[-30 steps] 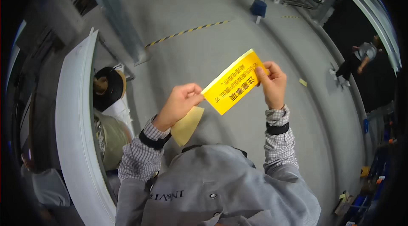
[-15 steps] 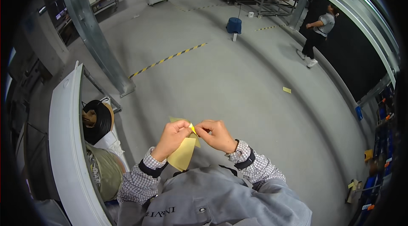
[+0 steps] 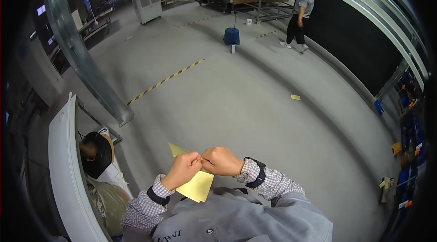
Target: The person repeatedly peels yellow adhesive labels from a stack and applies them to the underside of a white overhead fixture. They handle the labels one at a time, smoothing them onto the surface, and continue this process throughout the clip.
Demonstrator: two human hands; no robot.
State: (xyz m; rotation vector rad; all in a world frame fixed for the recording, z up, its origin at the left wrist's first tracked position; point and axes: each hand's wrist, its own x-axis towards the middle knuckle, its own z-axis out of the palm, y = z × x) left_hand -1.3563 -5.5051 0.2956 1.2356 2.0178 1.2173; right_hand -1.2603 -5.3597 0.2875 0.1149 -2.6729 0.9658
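Low in front of my body, my left hand (image 3: pixel 183 170) is closed on a thin yellow sheet of paper (image 3: pixel 198 186). One part of the sheet hangs below the knuckles and catches the light; a duller yellow corner (image 3: pixel 176 149) sticks out above, past the far side of the hand. My right hand (image 3: pixel 222 162) is curled shut against the left, thumb sides touching, and grips the same paper where the two meet. Both hands hide the pinched part. Dark bands circle both checked sleeves at the wrists.
A white-topped bench (image 3: pixel 63 164) runs along my left, with a black cable coil (image 3: pixel 98 155) beside it. A steel column (image 3: pixel 86 66) stands beyond. Ahead are a blue bucket (image 3: pixel 231 36), a yellow paper piece (image 3: pixel 296 97) on the floor, and a walking person (image 3: pixel 300 19). Blue bins (image 3: pixel 412 142) line the right.
My hands have turned and closed into fists pressed together; the bright yellow strip pinched between them is now hidden. The view has tilted upward, and the person has walked farther away.
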